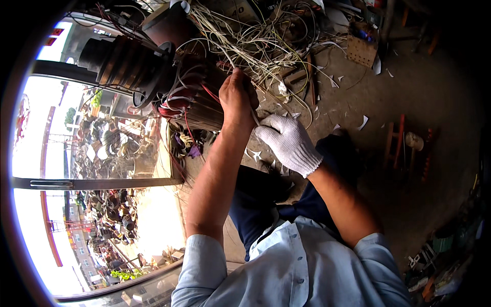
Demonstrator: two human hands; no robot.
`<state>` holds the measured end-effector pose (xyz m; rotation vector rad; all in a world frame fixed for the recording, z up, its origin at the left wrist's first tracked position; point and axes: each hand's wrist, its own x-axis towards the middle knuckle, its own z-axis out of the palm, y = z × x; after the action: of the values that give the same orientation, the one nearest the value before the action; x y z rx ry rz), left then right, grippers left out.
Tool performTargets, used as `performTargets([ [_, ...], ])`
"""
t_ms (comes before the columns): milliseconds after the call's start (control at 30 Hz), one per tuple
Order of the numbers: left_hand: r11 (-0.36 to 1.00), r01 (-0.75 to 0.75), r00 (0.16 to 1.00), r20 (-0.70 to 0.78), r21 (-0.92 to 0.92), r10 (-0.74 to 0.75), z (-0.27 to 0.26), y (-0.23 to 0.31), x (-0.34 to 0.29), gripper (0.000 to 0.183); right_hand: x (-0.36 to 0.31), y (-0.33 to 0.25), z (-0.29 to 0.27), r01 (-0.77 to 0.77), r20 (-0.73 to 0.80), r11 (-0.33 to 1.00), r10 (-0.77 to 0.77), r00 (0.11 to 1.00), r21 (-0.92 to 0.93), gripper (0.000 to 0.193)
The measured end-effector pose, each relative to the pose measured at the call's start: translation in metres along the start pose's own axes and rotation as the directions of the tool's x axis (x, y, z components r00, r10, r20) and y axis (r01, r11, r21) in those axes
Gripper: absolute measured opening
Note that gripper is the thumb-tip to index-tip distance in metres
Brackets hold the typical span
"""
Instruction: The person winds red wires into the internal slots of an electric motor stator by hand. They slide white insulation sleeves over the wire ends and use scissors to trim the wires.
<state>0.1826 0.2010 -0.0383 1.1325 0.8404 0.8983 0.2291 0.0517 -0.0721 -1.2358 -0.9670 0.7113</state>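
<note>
My bare left hand [238, 97] is closed around a pale cable [255, 118], which comes out of its far side toward a tangle of similar cables [271, 48]. My right hand [286, 140] wears a white knitted glove and pinches the same cable just below the left hand. Left of my hands sits a large machine part [128, 66] with a dark ringed shaft. Red and grey wires [176, 100] hang around its reddish body. The fingertips of my left hand are partly hidden behind the hand itself.
A perforated box [362, 45] stands at the back right. White scraps [363, 123] litter the concrete floor. A small stool-like red frame [399, 143] is on the right. Along the left runs a window frame [102, 183], with piled scrap outside. More clutter [440, 250] lies at lower right.
</note>
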Motion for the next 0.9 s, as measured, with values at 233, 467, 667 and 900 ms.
performTargets([
  [233, 0.998, -0.051, 0.999, 0.016, 0.044, 0.05, -0.005, 0.007, -0.008, 0.04, 0.01, -0.001, 0.011, 0.005, -0.011, 0.999, -0.005, 1.0, -0.043, 0.024],
  [467, 0.896, 0.351, 0.936, 0.121, -0.271, -0.33, -0.025, 0.012, -0.025, 0.034, -0.009, 0.009, 0.013, 0.246, 0.036, 0.899, -0.25, 0.968, -0.363, 0.021],
  [667, 0.829, 0.408, 0.913, 0.162, -0.382, -0.374, -0.024, 0.021, -0.069, 0.03, -0.031, -0.005, 0.007, -0.075, 0.125, 0.989, 0.091, 0.988, -0.128, 0.027],
  [900, 0.883, 0.331, 0.943, 0.088, -0.331, -0.321, -0.032, 0.024, -0.068, 0.029, -0.042, -0.012, 0.012, -0.245, 0.286, 0.953, 0.188, 0.94, 0.18, 0.021],
])
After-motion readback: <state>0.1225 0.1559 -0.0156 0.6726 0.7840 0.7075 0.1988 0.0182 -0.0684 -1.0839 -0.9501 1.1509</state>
